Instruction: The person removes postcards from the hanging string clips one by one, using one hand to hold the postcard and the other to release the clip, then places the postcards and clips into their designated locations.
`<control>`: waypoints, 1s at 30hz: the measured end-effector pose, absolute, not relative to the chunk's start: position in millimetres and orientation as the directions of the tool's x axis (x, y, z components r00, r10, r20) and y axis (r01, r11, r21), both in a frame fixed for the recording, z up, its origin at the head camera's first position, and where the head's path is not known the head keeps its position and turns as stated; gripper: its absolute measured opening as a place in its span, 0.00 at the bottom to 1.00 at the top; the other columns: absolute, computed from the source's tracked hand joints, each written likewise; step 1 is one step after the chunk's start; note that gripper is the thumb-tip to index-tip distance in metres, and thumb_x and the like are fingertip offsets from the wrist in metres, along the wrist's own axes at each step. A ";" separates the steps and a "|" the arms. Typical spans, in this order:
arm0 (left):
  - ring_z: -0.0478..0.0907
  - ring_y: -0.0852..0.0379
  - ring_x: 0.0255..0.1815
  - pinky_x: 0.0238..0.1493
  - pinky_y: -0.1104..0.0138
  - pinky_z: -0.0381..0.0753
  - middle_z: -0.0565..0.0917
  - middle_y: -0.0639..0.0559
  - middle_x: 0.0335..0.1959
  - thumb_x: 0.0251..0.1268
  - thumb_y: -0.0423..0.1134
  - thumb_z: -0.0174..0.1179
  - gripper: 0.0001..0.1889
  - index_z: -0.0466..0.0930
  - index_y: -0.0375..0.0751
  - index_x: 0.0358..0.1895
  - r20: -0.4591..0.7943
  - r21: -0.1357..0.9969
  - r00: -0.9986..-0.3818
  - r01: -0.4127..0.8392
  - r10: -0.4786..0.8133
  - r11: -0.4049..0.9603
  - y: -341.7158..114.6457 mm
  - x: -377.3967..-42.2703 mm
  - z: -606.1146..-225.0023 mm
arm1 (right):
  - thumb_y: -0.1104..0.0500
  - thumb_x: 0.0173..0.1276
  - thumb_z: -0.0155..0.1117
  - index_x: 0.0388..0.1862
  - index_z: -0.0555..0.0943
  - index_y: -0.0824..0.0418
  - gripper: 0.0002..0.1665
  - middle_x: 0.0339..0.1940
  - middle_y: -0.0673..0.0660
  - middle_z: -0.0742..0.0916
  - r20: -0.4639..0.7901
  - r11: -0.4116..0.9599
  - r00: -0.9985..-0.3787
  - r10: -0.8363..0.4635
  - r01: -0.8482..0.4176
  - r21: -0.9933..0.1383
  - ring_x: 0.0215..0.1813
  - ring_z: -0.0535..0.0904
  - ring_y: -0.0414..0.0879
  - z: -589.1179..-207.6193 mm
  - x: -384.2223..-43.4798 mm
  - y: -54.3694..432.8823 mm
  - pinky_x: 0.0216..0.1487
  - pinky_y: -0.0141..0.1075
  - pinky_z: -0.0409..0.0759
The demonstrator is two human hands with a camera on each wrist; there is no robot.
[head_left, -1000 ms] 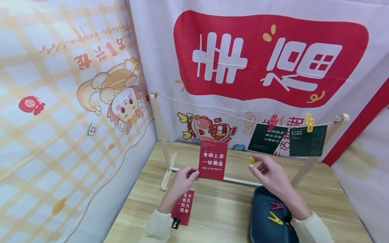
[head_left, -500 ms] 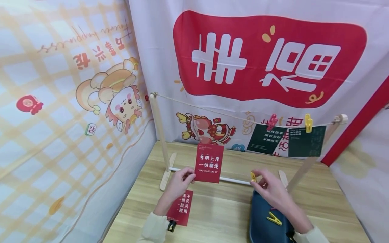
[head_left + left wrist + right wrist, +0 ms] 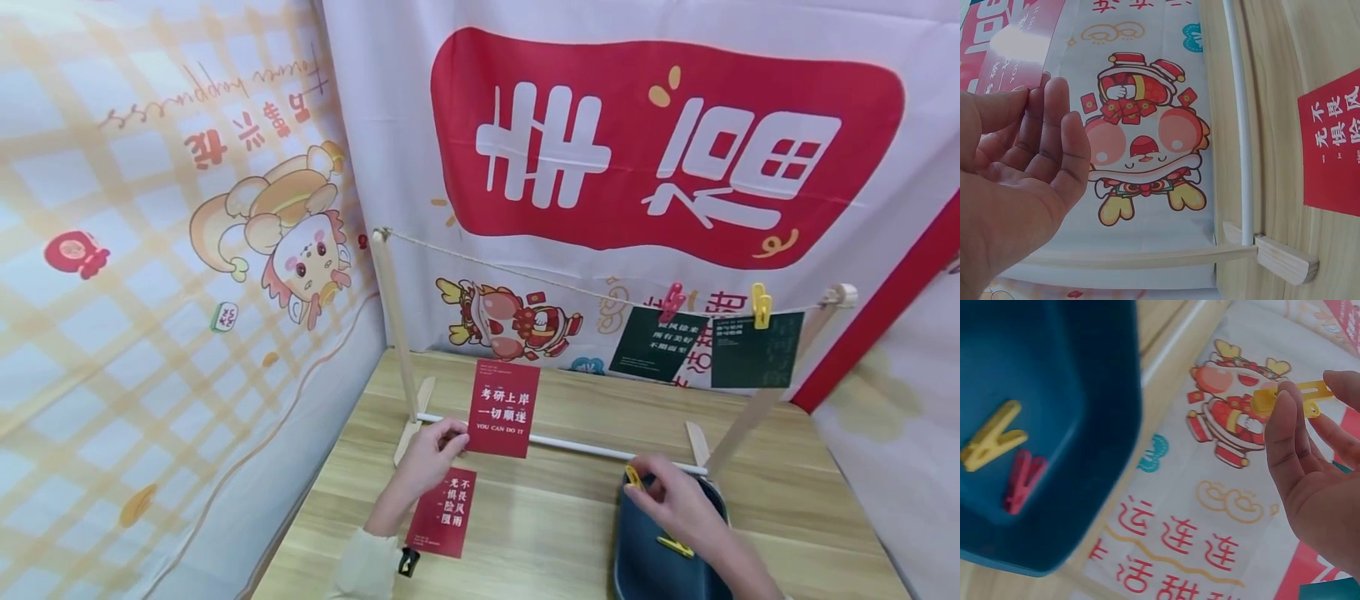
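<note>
My left hand (image 3: 431, 454) pinches a red card (image 3: 504, 410) by its lower left edge, holding it upright above the table. In the left wrist view the card (image 3: 1019, 50) sits between thumb and fingertips. My right hand (image 3: 675, 500) pinches a yellow clothespin (image 3: 633, 477) over the blue tray (image 3: 619, 550); the right wrist view shows the clothespin (image 3: 1291, 398) between thumb and fingers. A rope (image 3: 510, 268) runs between two wooden posts. From its right part hang two dark green cards (image 3: 660, 343), one under a pink clothespin (image 3: 672, 302), the other under a yellow one.
Another red card (image 3: 444, 515) lies on the wooden table below my left hand, with a small black clip (image 3: 408, 562) beside its lower corner. Inside the tray are a yellow clothespin (image 3: 992, 434) and a pink clothespin (image 3: 1024, 481). A white rod (image 3: 585, 448) joins the stand's feet.
My left hand has moved left and slightly down with the red card. My right hand has come down over the tray with the yellow clothespin.
</note>
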State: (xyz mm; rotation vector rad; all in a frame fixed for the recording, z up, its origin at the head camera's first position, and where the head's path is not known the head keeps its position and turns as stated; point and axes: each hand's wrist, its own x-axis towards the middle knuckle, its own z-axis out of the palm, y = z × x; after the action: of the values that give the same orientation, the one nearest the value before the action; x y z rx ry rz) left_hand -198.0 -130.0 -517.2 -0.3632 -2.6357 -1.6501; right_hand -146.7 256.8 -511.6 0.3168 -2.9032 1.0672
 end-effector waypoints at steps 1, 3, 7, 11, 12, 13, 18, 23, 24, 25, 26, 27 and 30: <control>0.82 0.58 0.34 0.35 0.69 0.83 0.84 0.51 0.34 0.72 0.36 0.56 0.06 0.81 0.44 0.46 0.135 0.883 -0.972 0.205 0.191 0.423 -131.1 -197.7 -517.6 | 0.53 0.65 0.69 0.52 0.79 0.58 0.19 0.41 0.52 0.85 0.080 0.749 -0.980 -0.180 -0.189 -0.635 0.26 0.74 0.31 -514.9 -145.3 258.1 0.27 0.27 0.77; 0.83 0.53 0.35 0.35 0.68 0.83 0.84 0.51 0.33 0.72 0.35 0.56 0.06 0.81 0.43 0.45 0.132 0.882 -0.973 0.203 0.192 0.425 -133.3 -197.0 -518.6 | 0.52 0.65 0.69 0.52 0.79 0.58 0.19 0.39 0.51 0.85 0.038 0.759 -0.984 -0.172 -0.157 -0.632 0.25 0.73 0.31 -521.2 -142.2 260.4 0.26 0.27 0.75; 0.83 0.48 0.35 0.33 0.70 0.82 0.83 0.51 0.32 0.72 0.34 0.56 0.05 0.81 0.42 0.44 0.119 0.871 -0.974 0.195 0.191 0.452 -137.9 -194.8 -521.8 | 0.52 0.65 0.69 0.52 0.79 0.58 0.20 0.38 0.50 0.83 -0.012 0.769 -0.985 -0.171 -0.125 -0.626 0.24 0.71 0.33 -533.4 -137.6 264.6 0.24 0.28 0.73; 0.81 0.55 0.32 0.32 0.71 0.81 0.83 0.51 0.31 0.71 0.34 0.57 0.05 0.81 0.41 0.44 0.099 0.859 -0.978 0.178 0.185 0.479 -143.5 -192.1 -528.4 | 0.52 0.65 0.69 0.52 0.80 0.58 0.19 0.39 0.51 0.83 -0.073 0.779 -0.985 -0.157 -0.078 -0.622 0.25 0.71 0.33 -545.2 -134.8 268.8 0.25 0.28 0.72; 0.80 0.57 0.32 0.32 0.72 0.81 0.83 0.51 0.31 0.71 0.35 0.57 0.05 0.82 0.41 0.44 0.089 0.860 -0.980 0.166 0.180 0.483 -145.2 -191.4 -530.4 | 0.51 0.65 0.69 0.51 0.80 0.58 0.19 0.39 0.50 0.83 -0.091 0.784 -0.984 -0.152 -0.063 -0.617 0.25 0.71 0.33 -548.3 -134.2 270.1 0.26 0.28 0.73; 0.80 0.58 0.31 0.32 0.72 0.81 0.83 0.51 0.32 0.71 0.35 0.57 0.06 0.82 0.41 0.44 0.086 0.859 -0.980 0.165 0.181 0.485 -147.2 -190.5 -532.9 | 0.51 0.64 0.69 0.51 0.80 0.58 0.19 0.40 0.50 0.84 -0.103 0.788 -0.983 -0.154 -0.059 -0.613 0.25 0.71 0.33 -551.5 -133.6 271.7 0.26 0.28 0.73; 0.79 0.56 0.33 0.35 0.66 0.84 0.83 0.47 0.34 0.70 0.34 0.56 0.06 0.81 0.39 0.45 0.026 0.869 -0.983 0.111 0.181 0.483 -159.9 -184.8 -545.8 | 0.51 0.65 0.68 0.49 0.80 0.60 0.19 0.40 0.51 0.85 -0.129 0.801 -0.970 -0.204 -0.090 -0.591 0.28 0.72 0.31 -569.0 -129.6 280.7 0.29 0.27 0.74; 0.79 0.56 0.31 0.33 0.63 0.84 0.83 0.44 0.34 0.70 0.33 0.56 0.05 0.81 0.40 0.44 -0.029 0.864 -0.981 0.071 0.191 0.498 -174.6 -181.9 -560.4 | 0.50 0.64 0.69 0.48 0.80 0.61 0.20 0.40 0.52 0.85 -0.225 0.789 -0.950 -0.217 -0.036 -0.613 0.36 0.78 0.37 -582.3 -129.2 285.9 0.35 0.33 0.81; 0.79 0.55 0.31 0.31 0.65 0.83 0.83 0.45 0.33 0.70 0.33 0.56 0.05 0.81 0.40 0.43 -0.037 0.861 -0.980 0.067 0.194 0.504 -177.2 -181.6 -563.2 | 0.50 0.64 0.69 0.48 0.80 0.60 0.20 0.40 0.51 0.85 -0.258 0.791 -0.943 -0.208 -0.007 -0.611 0.37 0.78 0.39 -584.8 -129.7 286.1 0.37 0.35 0.82; 0.79 0.54 0.31 0.30 0.67 0.82 0.82 0.45 0.33 0.70 0.33 0.56 0.04 0.81 0.41 0.42 -0.048 0.858 -0.980 0.059 0.195 0.509 -179.9 -181.3 -566.0 | 0.50 0.63 0.70 0.47 0.80 0.60 0.20 0.39 0.51 0.85 -0.281 0.793 -0.937 -0.208 0.006 -0.609 0.38 0.79 0.41 -587.4 -129.9 286.3 0.37 0.38 0.82; 0.80 0.54 0.31 0.29 0.69 0.81 0.82 0.46 0.32 0.69 0.33 0.56 0.04 0.81 0.41 0.42 -0.063 0.857 -0.978 0.049 0.197 0.513 -182.5 -180.8 -568.7 | 0.50 0.63 0.70 0.47 0.80 0.60 0.20 0.38 0.50 0.85 -0.306 0.797 -0.930 -0.203 0.024 -0.603 0.38 0.79 0.42 -590.2 -130.4 286.3 0.38 0.40 0.82; 0.80 0.53 0.31 0.28 0.70 0.80 0.82 0.46 0.31 0.69 0.33 0.57 0.04 0.80 0.40 0.41 -0.076 0.856 -0.977 0.039 0.201 0.515 -184.8 -180.2 -571.3 | 0.50 0.62 0.70 0.47 0.80 0.60 0.20 0.38 0.50 0.84 -0.329 0.803 -0.921 -0.206 0.033 -0.595 0.38 0.79 0.42 -593.3 -130.6 286.3 0.39 0.41 0.82; 0.79 0.53 0.29 0.27 0.70 0.79 0.81 0.48 0.29 0.68 0.33 0.58 0.04 0.80 0.39 0.41 -0.124 0.848 -0.970 0.006 0.210 0.529 -191.4 -176.5 -578.3 | 0.51 0.61 0.71 0.45 0.80 0.59 0.18 0.35 0.50 0.83 -0.382 0.825 -0.903 -0.197 0.058 -0.563 0.37 0.78 0.43 -604.1 -130.1 284.7 0.38 0.43 0.80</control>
State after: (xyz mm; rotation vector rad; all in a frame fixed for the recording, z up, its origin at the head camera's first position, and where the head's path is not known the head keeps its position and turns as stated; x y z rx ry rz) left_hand -176.5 -191.4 -578.3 -0.2102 -2.9279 -1.6227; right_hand -130.1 284.7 -604.1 0.1371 -3.4104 1.0767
